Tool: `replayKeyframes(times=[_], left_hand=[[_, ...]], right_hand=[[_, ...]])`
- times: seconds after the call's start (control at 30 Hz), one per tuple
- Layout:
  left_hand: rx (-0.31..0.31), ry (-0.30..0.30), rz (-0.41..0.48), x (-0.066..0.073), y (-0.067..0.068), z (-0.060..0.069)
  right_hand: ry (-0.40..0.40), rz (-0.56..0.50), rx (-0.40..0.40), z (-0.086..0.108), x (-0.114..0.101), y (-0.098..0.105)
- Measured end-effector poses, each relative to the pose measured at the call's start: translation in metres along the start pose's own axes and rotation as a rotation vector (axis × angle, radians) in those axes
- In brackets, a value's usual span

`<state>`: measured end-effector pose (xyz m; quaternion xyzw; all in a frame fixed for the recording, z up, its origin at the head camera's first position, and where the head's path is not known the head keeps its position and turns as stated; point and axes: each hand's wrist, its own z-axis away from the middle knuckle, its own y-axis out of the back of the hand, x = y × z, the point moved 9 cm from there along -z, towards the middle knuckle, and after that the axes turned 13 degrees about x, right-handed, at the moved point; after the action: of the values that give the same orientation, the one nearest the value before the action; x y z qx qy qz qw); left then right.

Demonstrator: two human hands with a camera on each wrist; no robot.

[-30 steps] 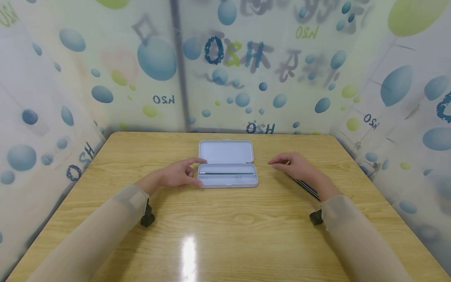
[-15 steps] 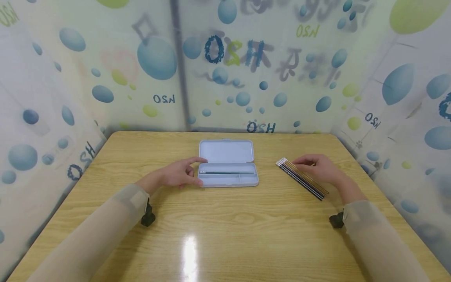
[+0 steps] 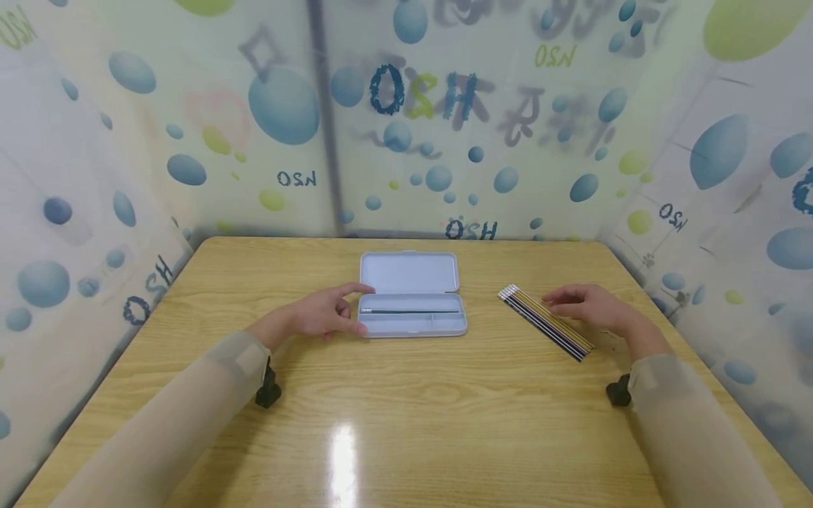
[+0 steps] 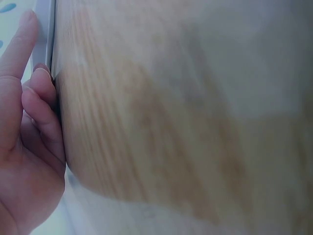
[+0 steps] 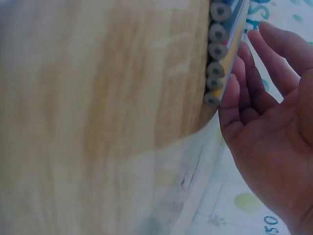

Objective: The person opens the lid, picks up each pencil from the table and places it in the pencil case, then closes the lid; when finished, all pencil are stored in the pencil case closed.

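A pale blue-white pencil case [image 3: 384,324] lies with its lid [image 3: 409,272] raised back. One dark green pencil [image 3: 413,311] lies lengthwise in its rear compartment. At the case's left end, my left hand [image 3: 317,312] touches it, index finger by the hinge and thumb at the front corner; the other fingers are bent. To the right, several pencils [image 3: 546,323], black-striped and yellow, lie side by side, slanted on the table. My right hand [image 3: 591,307] is just beyond them, fingers loosely bent, holding nothing. In the right wrist view the pencils' ends [image 5: 217,51] appear close to its fingers.
The wooden table [image 3: 432,409] has rounded far corners and meets patterned walls [image 3: 406,162] at the back and sides. A small divider splits the case's front section. Dark wrist cameras [image 3: 619,390] hang below both sleeves.
My right hand has moved rightward off the slanted pencils, which it partly covered a second ago; they now lie in full view. My left hand stays at the case.
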<state>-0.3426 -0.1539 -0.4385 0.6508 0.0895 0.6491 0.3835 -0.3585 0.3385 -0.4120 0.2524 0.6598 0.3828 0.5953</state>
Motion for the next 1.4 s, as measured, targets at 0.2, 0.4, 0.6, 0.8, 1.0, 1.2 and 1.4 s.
replayKeyframes(times=[0.2, 0.4, 0.6, 0.8, 1.0, 1.2, 1.4], left_hand=[[0.0, 0.0, 0.008, 0.0033, 0.0006, 0.0006], [-0.001, -0.003, -0.01, 0.0018, 0.0012, 0.0005], [0.007, 0.0, -0.018, -0.0018, 0.0028, 0.0004], [0.008, 0.003, -0.016, -0.0021, 0.0028, 0.0007], [0.006, 0.004, -0.016, -0.0001, 0.0022, 0.0015], [0.007, -0.001, -0.016, 0.0012, 0.0017, 0.0014], [0.008, -0.01, -0.02, 0.002, 0.0011, 0.0003]], right_hand=[[-0.026, -0.038, -0.063, 0.0, 0.0073, -0.0031], [-0.012, -0.033, -0.086, -0.0033, 0.0053, -0.0073], [-0.025, 0.0, -0.072, -0.0083, 0.0053, -0.0079], [-0.033, 0.015, -0.061, -0.0089, 0.0045, -0.0066], [-0.044, 0.046, -0.04, -0.0082, 0.0026, -0.0049], [-0.051, 0.055, -0.033, -0.0092, 0.0073, -0.0042], [-0.061, 0.065, -0.004, -0.0086, 0.0088, -0.001]])
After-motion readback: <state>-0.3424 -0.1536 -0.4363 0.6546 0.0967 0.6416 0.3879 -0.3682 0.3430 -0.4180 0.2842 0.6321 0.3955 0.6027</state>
